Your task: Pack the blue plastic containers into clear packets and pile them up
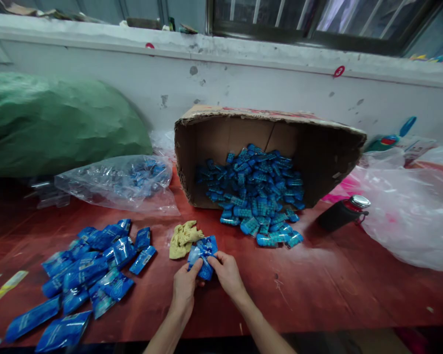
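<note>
Between my two hands is a small blue printed packet (205,268), held just above the red table close to its front edge. My left hand (184,287) pinches the packet's left side with the thumb on top. From the right, my right hand (227,275) grips the opposite side, thumb and fingers pressed together. A crumpled yellowish cloth (184,239) lies right behind the packet. To the left spreads a pile of similar blue packets (84,270). What the held packet contains is hidden.
A cardboard box (239,129) on its side spills small blue-capped containers (258,191) onto the table (317,295). Around it are a clear plastic bag (96,182), a green sack (59,128), a dark bottle (339,214), white plastic bags (409,211) and a yellow cutter (9,285).
</note>
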`<state>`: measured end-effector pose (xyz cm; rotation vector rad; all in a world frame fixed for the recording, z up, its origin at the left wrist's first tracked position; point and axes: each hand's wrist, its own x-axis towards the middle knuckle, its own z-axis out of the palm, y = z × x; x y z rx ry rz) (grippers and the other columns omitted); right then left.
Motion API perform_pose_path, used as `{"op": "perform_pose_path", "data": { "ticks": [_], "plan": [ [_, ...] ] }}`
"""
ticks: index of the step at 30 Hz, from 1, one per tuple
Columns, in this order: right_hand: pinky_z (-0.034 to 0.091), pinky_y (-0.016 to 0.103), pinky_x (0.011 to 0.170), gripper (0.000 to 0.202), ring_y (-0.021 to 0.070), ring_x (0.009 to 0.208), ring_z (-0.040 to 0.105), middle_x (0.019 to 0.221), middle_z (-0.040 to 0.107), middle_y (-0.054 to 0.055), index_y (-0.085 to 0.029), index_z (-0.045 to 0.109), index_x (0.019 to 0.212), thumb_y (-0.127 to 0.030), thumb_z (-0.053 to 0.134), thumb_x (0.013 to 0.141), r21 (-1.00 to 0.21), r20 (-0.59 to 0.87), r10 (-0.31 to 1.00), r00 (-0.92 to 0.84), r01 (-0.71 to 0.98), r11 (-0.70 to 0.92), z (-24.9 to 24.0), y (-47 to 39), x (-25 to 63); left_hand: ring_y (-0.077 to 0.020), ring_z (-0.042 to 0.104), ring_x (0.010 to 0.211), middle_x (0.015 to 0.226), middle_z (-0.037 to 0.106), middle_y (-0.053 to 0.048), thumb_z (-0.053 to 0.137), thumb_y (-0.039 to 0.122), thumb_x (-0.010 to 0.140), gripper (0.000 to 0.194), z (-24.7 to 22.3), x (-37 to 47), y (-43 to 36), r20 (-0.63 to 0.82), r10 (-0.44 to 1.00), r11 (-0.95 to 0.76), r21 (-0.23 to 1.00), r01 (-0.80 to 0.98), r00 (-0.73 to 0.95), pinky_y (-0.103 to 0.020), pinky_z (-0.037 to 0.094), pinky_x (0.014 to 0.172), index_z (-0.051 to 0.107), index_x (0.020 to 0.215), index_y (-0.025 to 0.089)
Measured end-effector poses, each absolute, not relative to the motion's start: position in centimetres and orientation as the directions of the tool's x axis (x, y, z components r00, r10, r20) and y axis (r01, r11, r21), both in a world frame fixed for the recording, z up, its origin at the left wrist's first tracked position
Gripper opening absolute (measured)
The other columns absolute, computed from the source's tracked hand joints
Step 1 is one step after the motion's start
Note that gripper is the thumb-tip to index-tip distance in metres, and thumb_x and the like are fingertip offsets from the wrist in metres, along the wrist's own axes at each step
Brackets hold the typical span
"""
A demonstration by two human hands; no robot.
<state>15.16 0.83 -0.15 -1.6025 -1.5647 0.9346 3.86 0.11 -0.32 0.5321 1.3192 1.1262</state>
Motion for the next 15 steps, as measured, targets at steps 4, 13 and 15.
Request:
{"op": "perform_pose_path", "data": {
  "ticks": [4,13,15],
  "plan": [
    [0.035,0.020,0.051,0.034,0.0127,0.057,0.054,0.059,0.061,0.000,-0.017,0.060,0.064,-0.032,0.037,0.084,-0.755,-0.029,0.996,0.088,0.651,-0.079,0.6,1.3,15.1,-0.0086,0.048,0.040,0.047,0.056,0.001,0.073,0.038,0.049,0.033,-0.1,3.4,0.0,-0.491,0.870,0.442,0.820,-0.364,-0.048,-0.021,0.040,0.038,0.058,0.059,0.011],
    [0.041,0.027,0.065,0.024,0.0201,0.080,0.061,0.084,0.066,0.001,-0.028,0.055,0.101,-0.025,0.049,0.078,-0.533,-0.034,0.998,-0.047,0.846,0.022,1.6,1.8,15.9,-0.0090,0.050,0.038,0.046,0.058,0.001,0.081,0.034,0.035,0.042,0.8,1.5,-0.8,-0.636,0.771,0.600,0.706,-0.376,0.037,-0.018,0.038,0.035,0.057,0.062,0.012],
    [0.041,0.028,0.066,0.037,0.0202,0.082,0.060,0.093,0.064,0.003,-0.028,0.046,0.116,-0.029,0.049,0.079,-0.466,-0.003,0.997,-0.077,0.882,0.067,2.1,1.7,16.9,-0.0091,0.050,0.038,0.046,0.059,0.001,0.081,0.031,0.036,0.042,0.9,2.2,-0.5,-0.643,0.764,0.607,0.691,-0.393,0.050,-0.018,0.038,0.034,0.057,0.064,0.012]
  ]
}}
